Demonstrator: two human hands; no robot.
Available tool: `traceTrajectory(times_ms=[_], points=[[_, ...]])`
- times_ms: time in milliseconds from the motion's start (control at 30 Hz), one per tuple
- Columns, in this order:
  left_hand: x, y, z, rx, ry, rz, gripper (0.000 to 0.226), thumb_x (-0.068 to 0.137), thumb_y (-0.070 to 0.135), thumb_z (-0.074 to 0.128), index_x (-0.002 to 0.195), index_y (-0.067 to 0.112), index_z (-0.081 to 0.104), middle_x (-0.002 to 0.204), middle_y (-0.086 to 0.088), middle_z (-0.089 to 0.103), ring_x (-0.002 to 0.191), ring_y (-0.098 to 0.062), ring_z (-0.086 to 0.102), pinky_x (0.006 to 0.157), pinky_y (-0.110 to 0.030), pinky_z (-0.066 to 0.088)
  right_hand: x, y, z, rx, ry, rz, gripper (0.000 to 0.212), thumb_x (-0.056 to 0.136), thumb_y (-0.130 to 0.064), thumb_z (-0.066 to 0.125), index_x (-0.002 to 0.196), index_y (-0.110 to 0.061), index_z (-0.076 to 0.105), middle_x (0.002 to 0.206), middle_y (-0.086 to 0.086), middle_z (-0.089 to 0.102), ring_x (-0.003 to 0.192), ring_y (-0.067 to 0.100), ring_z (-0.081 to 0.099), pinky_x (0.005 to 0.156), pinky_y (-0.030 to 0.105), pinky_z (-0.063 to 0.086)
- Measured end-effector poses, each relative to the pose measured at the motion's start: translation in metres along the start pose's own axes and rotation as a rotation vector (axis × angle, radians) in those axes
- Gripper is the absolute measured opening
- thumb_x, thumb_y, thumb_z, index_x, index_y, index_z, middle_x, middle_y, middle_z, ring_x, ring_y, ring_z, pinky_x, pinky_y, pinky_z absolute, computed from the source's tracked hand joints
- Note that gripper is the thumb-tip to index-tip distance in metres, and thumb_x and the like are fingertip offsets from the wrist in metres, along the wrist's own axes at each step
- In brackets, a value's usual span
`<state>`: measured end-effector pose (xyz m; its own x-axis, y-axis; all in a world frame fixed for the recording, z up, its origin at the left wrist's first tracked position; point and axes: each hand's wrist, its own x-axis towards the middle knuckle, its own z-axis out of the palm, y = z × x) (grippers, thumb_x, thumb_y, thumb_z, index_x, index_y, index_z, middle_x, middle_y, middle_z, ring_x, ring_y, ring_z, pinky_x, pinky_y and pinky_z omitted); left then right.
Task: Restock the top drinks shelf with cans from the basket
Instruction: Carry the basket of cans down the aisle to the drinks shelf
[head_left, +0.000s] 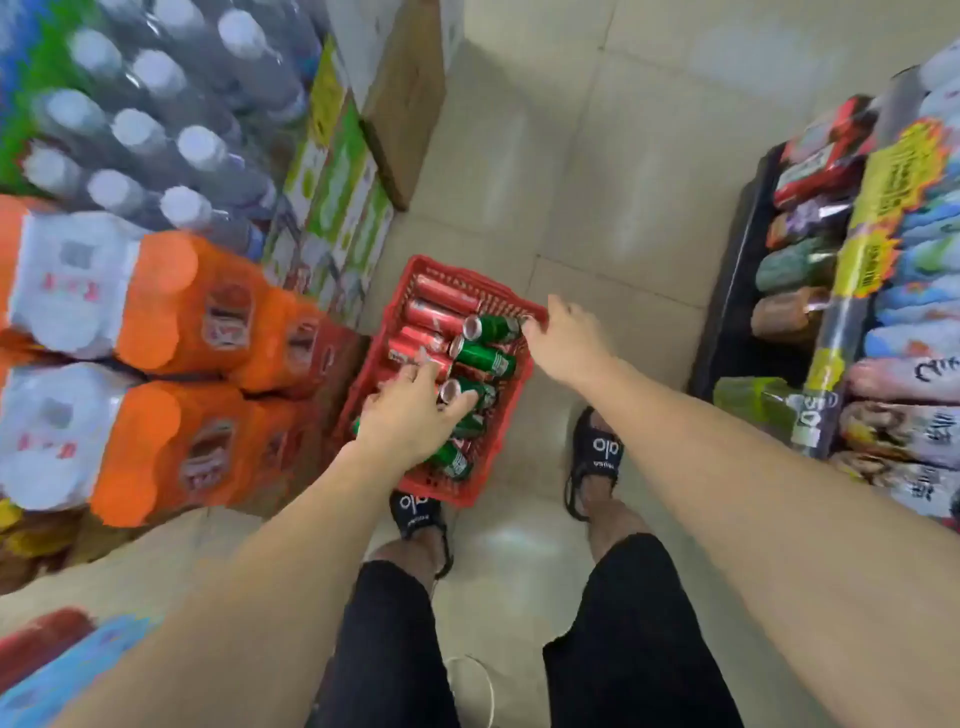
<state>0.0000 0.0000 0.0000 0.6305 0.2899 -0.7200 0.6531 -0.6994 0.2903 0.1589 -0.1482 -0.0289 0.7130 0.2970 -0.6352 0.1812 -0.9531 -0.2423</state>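
A red plastic basket (374, 384) stands on the floor between my feet and the drink packs. Inside lie several red cans (434, 314) at the far left and several green cans (485, 359) along the right side. My left hand (410, 415) hovers low over the basket's middle with fingers spread toward a red can, its thumb against the top of a green can (470, 392). My right hand (566, 338) is at the basket's far right corner, fingertips touching the end of another green can (493, 326). Blur hides whether they grip it. The top shelf is out of view.
Shrink-wrapped orange soda packs (171, 374) and bottled water packs (156, 119) are stacked on the left, with green cartons (337, 197) and a cardboard box (405, 104) behind. A snack shelf (852, 291) lines the right. The tiled floor (597, 156) runs between, with my sandalled feet (597, 452) by the basket.
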Motion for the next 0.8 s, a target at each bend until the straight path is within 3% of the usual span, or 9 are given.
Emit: traceTrajectory(times_ms=[200, 367, 600, 700, 800], points=[[0.074, -0.047, 0.097, -0.355, 0.100, -0.336, 0.085, 0.095, 0.068, 0.055, 0.158, 0.016, 0.035, 0.160, -0.016, 0.037, 0.148, -0.036, 0.036, 0.117, -0.050, 0.036, 0.111, 0.015, 0.065, -0.086, -0.104, -0.047, 0.063, 0.103, -0.044, 0.036, 0.153, -0.006, 0.035, 0.149, 0.024, 0.048, 0.136, 0.042, 0.046, 0.109, 0.045, 0.041], [0.119, -0.095, 0.177, -0.670, 0.225, -0.751, 0.103, 0.085, 0.057, 0.077, 0.159, 0.009, 0.024, 0.161, -0.024, 0.026, 0.150, -0.043, 0.026, 0.122, -0.053, 0.029, 0.187, 0.020, 0.115, -0.068, -0.141, -0.134, 0.062, 0.098, -0.044, 0.046, 0.150, -0.012, 0.035, 0.146, 0.021, 0.049, 0.134, 0.041, 0.047, 0.109, 0.046, 0.041], [0.148, -0.150, 0.241, -0.987, 0.320, -1.193, 0.109, 0.074, 0.046, 0.090, 0.152, 0.002, 0.029, 0.152, -0.025, 0.039, 0.140, -0.042, 0.044, 0.112, -0.049, 0.044, 0.247, 0.009, 0.162, -0.074, -0.104, -0.186, 0.074, 0.089, -0.051, 0.057, 0.150, -0.016, 0.034, 0.139, 0.018, 0.051, 0.128, 0.040, 0.051, 0.109, 0.054, 0.043], [0.160, -0.169, 0.266, -1.144, 0.373, -1.232, 0.109, 0.060, 0.046, 0.095, 0.143, 0.005, 0.036, 0.141, -0.023, 0.054, 0.127, -0.042, 0.059, 0.104, -0.055, 0.053, 0.261, 0.003, 0.170, 0.014, -0.081, -0.164, 0.063, 0.091, -0.045, 0.058, 0.145, -0.017, 0.040, 0.134, 0.015, 0.053, 0.118, 0.036, 0.058, 0.101, 0.048, 0.049], [0.168, -0.197, 0.299, -1.286, 0.410, -1.231, 0.100, 0.043, 0.044, 0.091, 0.129, 0.011, 0.052, 0.119, -0.017, 0.070, 0.100, -0.037, 0.073, 0.090, -0.057, 0.061, 0.271, 0.000, 0.176, 0.062, -0.051, -0.161, 0.055, 0.093, -0.042, 0.059, 0.140, -0.015, 0.046, 0.129, 0.011, 0.058, 0.106, 0.028, 0.061, 0.087, 0.040, 0.051]])
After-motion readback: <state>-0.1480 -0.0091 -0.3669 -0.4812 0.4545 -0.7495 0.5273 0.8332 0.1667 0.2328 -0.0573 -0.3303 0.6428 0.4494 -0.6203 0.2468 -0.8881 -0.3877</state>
